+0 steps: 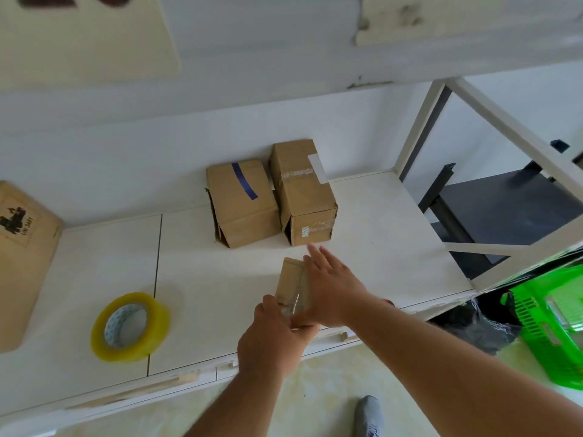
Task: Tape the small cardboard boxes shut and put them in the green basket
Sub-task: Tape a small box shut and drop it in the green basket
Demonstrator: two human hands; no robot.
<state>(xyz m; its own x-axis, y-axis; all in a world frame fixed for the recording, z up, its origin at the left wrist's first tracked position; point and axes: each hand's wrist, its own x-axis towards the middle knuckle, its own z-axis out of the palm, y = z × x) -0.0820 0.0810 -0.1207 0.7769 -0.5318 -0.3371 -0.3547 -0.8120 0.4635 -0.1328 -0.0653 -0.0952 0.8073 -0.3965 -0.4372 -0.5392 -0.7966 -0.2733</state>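
One small brown cardboard box (291,283), clear tape across top.

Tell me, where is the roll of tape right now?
The yellow tape roll lies on the white table, left of both hands, near the front edge.

A small brown box (291,280) lies near the counter's front edge, clear tape along its top, partly covered by both hands. Behind it, against the wall, two more boxes stand touching side by side: the left box (241,205) bears a blue tape strip, its side flap ajar; the right box (303,192) carries clear and white tape. The yellow-edged tape roll (130,326) lies well left. The green basket (555,326) sits on the floor, right.
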